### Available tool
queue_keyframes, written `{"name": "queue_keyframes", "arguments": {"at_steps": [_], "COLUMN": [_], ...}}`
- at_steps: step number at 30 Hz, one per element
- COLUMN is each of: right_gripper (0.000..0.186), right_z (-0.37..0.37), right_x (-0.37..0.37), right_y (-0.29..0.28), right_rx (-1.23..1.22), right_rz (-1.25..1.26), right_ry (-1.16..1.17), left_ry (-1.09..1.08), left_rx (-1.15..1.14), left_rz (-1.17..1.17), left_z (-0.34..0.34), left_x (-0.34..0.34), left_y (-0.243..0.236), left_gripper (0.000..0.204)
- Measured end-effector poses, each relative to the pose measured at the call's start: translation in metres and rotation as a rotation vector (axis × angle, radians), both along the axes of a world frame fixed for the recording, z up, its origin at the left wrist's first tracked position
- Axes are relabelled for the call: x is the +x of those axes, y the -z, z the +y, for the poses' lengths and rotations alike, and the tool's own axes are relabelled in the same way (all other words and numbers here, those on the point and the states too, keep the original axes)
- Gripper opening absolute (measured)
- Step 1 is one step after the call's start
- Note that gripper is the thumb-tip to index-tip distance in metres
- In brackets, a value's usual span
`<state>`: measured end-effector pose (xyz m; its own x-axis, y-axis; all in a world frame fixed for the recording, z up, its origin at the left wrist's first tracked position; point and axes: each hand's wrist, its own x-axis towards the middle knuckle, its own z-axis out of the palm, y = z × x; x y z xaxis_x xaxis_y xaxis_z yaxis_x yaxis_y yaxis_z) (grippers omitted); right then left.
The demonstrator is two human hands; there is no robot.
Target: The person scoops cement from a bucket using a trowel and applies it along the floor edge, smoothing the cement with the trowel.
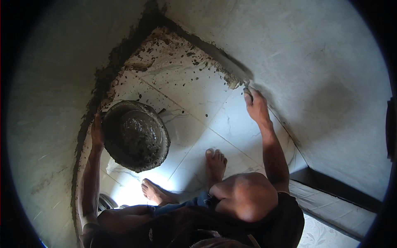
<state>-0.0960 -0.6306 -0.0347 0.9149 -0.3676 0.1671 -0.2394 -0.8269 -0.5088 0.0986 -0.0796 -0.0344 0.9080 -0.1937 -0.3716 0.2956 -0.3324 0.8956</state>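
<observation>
My right hand (257, 105) is closed around the handle of a trowel (235, 66), whose long blade lies along the foot of the right wall, against a strip of wet grey mortar (198, 43). On the floor at my left stands a round, mortar-crusted bucket (163, 124) with wet mortar (140, 134) inside. My left hand (97, 131) grips the bucket's left side, between it and the left wall; its fingertips are dark and partly hidden. Another band of dark mortar (109, 68) runs along the base of the left wall up to the corner.
Grey plastered walls rise on the left (45, 124) and right (314, 53), meeting at the far corner. Mortar crumbs are scattered over the white marbled floor tiles (194, 95). My bare feet and bent knee are close by. A dark-edged ledge (331, 198) lies at lower right.
</observation>
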Motion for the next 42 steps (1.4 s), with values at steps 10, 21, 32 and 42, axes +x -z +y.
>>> {"name": "queue_keyframes", "arguments": {"at_steps": [10, 21, 32, 42], "right_gripper": [0.029, 0.032, 0.032, 0.025], "right_z": [-0.022, 0.0, -0.024, -0.04], "right_x": [-0.016, -0.002, 0.008, -0.118], "right_y": [-0.04, -0.045, 0.026, 0.027], "right_rx": [-0.144, -0.107, -0.017, -0.004], "right_rz": [0.335, 0.279, 0.377, 0.152], "right_ry": [0.053, 0.002, 0.082, 0.124], "left_ry": [-0.006, 0.01, -0.035, -0.056], "left_rx": [0.049, -0.007, 0.029, 0.049], "left_rz": [-0.084, -0.015, -0.028, -0.035], "left_z": [0.009, -0.007, 0.0, -0.003], "left_x": [0.002, -0.003, -0.002, 0.0], "left_y": [0.011, -0.006, -0.001, 0.005], "left_gripper": [0.06, 0.06, 0.06, 0.059]}}
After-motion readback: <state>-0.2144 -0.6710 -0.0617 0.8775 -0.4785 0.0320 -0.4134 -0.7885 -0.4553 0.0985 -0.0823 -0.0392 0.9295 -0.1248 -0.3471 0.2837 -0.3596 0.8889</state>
